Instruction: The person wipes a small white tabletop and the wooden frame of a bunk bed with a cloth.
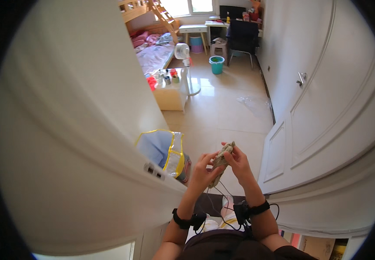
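Note:
A crumpled greenish-beige cloth [223,158], long and bunched up, is held up in front of my body at the doorway. My left hand [205,170] has its fingers closed on the near left side of the cloth. With thumb and fingers, my right hand [238,163] grips its upper right part. Part of the cloth hangs below my left hand. Both forearms wear black straps with small devices, and thin dark cables run between them.
A blue and yellow bag [155,147] stands left, beside the door frame. An open white door [326,104] is at right. Ahead are a low cabinet [170,99] with bottles and jars, a white fan [182,51], a teal bucket [216,66], a black chair [244,39] and a bunk bed [153,56].

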### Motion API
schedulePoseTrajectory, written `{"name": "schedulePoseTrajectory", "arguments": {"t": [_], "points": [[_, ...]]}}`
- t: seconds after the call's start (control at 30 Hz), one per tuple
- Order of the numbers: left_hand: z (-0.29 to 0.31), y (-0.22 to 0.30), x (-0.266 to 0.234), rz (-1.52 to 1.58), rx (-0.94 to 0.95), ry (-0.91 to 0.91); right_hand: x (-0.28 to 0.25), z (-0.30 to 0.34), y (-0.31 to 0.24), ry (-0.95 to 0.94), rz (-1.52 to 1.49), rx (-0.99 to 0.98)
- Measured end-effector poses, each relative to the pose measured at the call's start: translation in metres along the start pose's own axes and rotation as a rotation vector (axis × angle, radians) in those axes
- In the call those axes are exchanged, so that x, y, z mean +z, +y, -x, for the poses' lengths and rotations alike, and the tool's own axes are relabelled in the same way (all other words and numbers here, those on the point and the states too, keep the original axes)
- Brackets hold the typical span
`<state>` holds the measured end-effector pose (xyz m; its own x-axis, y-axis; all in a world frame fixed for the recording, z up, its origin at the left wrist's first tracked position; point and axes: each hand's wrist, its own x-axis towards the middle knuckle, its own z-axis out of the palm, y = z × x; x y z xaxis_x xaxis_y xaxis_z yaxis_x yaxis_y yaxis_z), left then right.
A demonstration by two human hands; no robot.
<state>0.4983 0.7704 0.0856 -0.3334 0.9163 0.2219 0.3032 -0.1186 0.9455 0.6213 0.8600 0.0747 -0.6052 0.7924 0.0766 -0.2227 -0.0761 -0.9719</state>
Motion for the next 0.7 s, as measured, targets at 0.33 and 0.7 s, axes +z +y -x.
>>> {"name": "schedulePoseTrajectory", "arguments": {"t": [0.33, 0.7], "points": [[-0.211, -0.076, 0.06, 0.111, -0.014, 0.172, -0.119, -0.186, -0.018, 0.101, 0.018, 0.101], [-0.401, -0.131, 0.06, 0.315, -0.123, 0.129, -0.164, -0.394, 0.012, 0.016, -0.047, 0.156]]}}
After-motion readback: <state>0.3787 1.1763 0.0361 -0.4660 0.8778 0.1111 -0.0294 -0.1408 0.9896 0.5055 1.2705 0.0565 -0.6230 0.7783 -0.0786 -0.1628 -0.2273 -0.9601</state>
